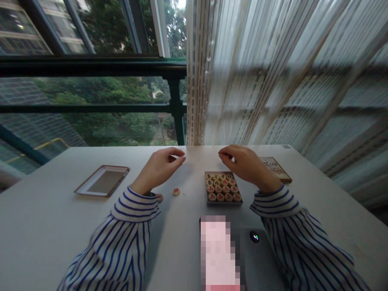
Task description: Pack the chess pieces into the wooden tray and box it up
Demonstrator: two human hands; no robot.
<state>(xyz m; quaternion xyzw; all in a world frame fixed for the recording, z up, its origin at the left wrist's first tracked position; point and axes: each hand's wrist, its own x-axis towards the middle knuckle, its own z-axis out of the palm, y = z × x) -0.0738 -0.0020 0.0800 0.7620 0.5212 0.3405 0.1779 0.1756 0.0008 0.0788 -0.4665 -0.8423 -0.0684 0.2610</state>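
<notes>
Above the middle of the white table, my left hand (163, 165) hovers with curved fingers, a narrow gap between thumb and fingertips. Nothing shows in it. Facing it, my right hand (244, 162) is loosely curled, thumb apart from the fingers, also with nothing visible in it. Just below my right hand lies a square box (224, 203) packed with round Chinese chess pieces (224, 189), black characters at the back and red ones in front. A loose red-lettered chess piece (176, 192) lies near my left wrist. Another chess piece (159, 198) is partly covered by my left sleeve.
On the left rests a shallow tray-like lid (80, 193). A flat box with a printed picture (277, 169) lies behind my right wrist. Nearest me are a phone with a blurred screen (216, 250) and a dark device with a lit spot (255, 237). Railing and curtain stand beyond the table.
</notes>
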